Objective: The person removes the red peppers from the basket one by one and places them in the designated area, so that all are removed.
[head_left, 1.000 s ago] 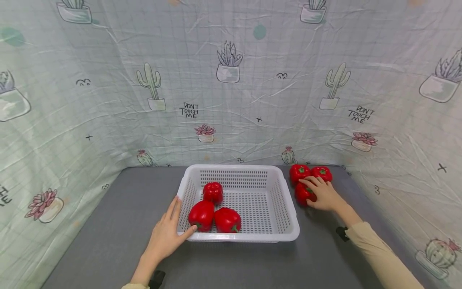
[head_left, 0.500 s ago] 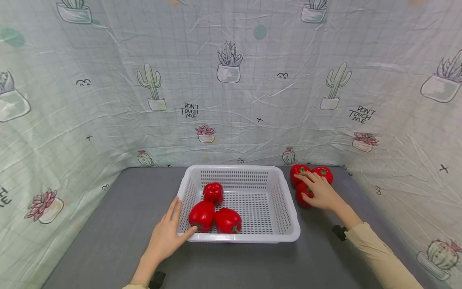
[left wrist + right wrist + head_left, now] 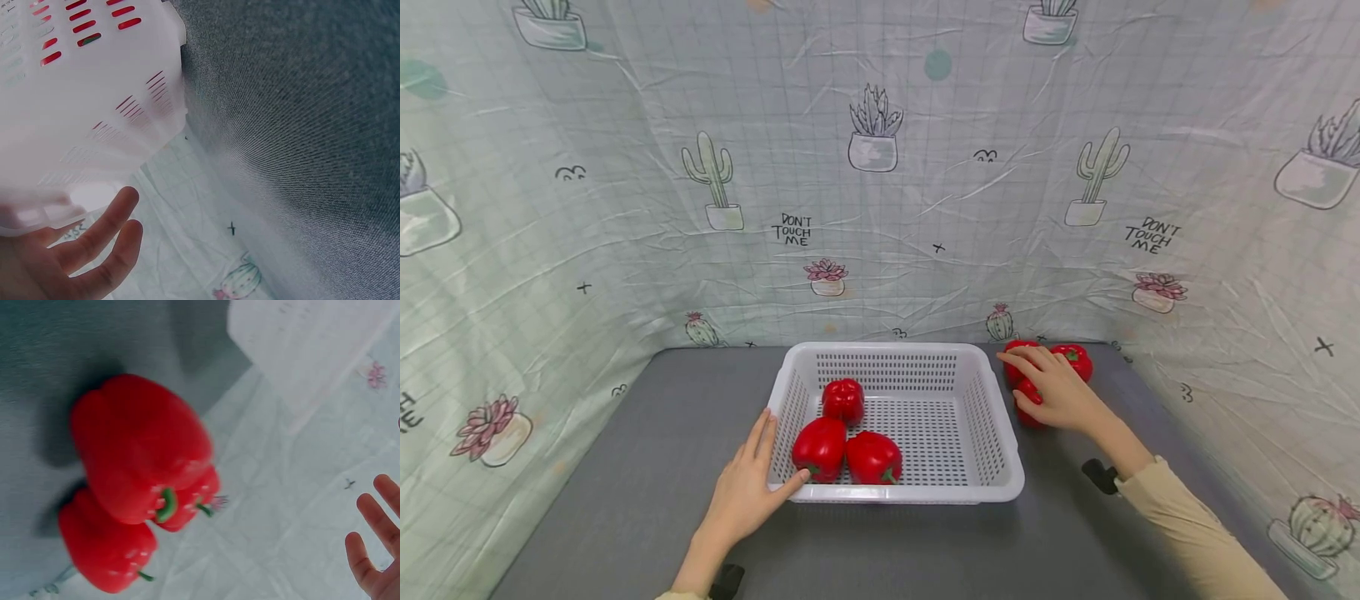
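Observation:
A white slotted plastic basket [image 3: 887, 493] stands on the grey table, with three red bell peppers [image 3: 874, 457] in its left part. My left hand [image 3: 741, 492] rests on its front left corner, thumb on the front rim and extended fingers along the left side. In the left wrist view, fingertips [image 3: 129, 199] show just outside the basket wall. Beyond the basket's right side, my right hand [image 3: 1060, 396] hovers with spread fingers over a cluster of three more bell peppers [image 3: 1077, 360], partly covering two. The right wrist view shows that hand apart from the nearest pepper [image 3: 140, 447].
A pale curtain [image 3: 880, 208] printed with cacti and lettering hangs behind and at both sides of the grey table [image 3: 895, 550]. The basket's right wall [image 3: 996, 425] lies close to the pepper cluster. Bare floor shows in the basket's right half.
My right hand has lifted off the nearest pepper of the cluster and shifted slightly left and back, over the rear one. The left hand, basket and peppers stay put.

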`<state>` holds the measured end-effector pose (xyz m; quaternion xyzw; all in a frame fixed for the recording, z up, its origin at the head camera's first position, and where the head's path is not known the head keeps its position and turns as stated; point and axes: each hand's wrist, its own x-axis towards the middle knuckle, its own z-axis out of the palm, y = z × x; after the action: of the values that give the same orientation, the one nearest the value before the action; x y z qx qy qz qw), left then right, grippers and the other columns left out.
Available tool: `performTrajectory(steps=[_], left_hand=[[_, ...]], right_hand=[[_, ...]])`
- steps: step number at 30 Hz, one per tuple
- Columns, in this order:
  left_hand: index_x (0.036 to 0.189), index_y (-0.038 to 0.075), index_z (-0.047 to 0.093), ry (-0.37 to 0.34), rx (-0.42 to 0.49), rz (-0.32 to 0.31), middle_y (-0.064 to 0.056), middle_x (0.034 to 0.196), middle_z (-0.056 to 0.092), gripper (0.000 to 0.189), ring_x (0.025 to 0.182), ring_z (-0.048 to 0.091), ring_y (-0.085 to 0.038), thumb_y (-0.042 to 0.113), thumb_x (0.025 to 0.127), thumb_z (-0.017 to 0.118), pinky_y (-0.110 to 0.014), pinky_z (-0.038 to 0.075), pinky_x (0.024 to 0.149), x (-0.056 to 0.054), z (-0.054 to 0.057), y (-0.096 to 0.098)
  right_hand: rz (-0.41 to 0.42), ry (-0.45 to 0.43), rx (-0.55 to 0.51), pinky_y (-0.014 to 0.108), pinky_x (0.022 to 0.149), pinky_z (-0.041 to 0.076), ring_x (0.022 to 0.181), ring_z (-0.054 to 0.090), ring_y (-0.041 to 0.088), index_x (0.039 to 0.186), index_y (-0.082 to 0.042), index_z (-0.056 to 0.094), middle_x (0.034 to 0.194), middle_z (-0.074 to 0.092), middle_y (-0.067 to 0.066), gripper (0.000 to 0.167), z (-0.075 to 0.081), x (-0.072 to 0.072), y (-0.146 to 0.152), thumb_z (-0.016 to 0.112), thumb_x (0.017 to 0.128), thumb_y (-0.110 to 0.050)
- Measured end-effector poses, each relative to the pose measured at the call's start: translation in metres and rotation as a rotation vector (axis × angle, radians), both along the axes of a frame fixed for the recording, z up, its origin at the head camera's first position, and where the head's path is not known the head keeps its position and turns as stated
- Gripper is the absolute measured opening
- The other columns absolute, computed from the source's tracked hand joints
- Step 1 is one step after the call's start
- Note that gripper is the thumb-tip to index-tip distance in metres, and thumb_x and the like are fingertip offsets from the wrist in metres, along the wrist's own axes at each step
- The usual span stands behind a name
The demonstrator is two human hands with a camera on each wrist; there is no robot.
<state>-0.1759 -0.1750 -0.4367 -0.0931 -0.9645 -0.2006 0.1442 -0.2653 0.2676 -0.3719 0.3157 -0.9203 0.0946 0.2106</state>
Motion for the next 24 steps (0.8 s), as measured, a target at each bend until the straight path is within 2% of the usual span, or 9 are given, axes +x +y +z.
performTrajectory(steps=[7, 14, 24], left_hand=[[0.139, 0.001, 0.026, 0.001, 0.0, 0.001, -0.014, 0.146, 0.024, 0.089, 0.114, 0.046, -0.042, 0.052, 0.075, 0.06, -0.06, 0.042, 0.08, 0.0, 0.0, 0.001], [0.139, 0.001, 0.025, -0.008, 0.008, 0.001, -0.015, 0.146, 0.023, 0.09, 0.116, 0.045, -0.042, 0.054, 0.076, 0.058, -0.06, 0.041, 0.082, 0.001, 0.001, 0.0], [0.14, 0.002, 0.025, -0.012, 0.004, 0.004, -0.014, 0.146, 0.023, 0.091, 0.116, 0.045, -0.042, 0.055, 0.075, 0.058, -0.06, 0.041, 0.082, 0.0, 0.0, 0.0]], right_hand=[[0.058, 0.085, -0.036, 0.049, 0.083, 0.039, 0.106, 0.046, 0.025, 0.125, -0.012, 0.049, 0.118, 0.051, 0.01, 0.059, 0.017, 0.002, -0.013, 0.069, 0.07, -0.017], [0.113, 0.078, -0.053, 0.048, 0.088, 0.037, 0.109, 0.045, 0.025, 0.124, -0.012, 0.05, 0.12, 0.051, 0.009, 0.057, 0.035, 0.007, -0.038, 0.069, 0.071, -0.018], [0.208, 0.076, -0.028, 0.044, 0.087, 0.039, 0.11, 0.045, 0.021, 0.126, -0.015, 0.048, 0.123, 0.05, 0.005, 0.053, 0.045, 0.003, -0.078, 0.064, 0.076, -0.022]])
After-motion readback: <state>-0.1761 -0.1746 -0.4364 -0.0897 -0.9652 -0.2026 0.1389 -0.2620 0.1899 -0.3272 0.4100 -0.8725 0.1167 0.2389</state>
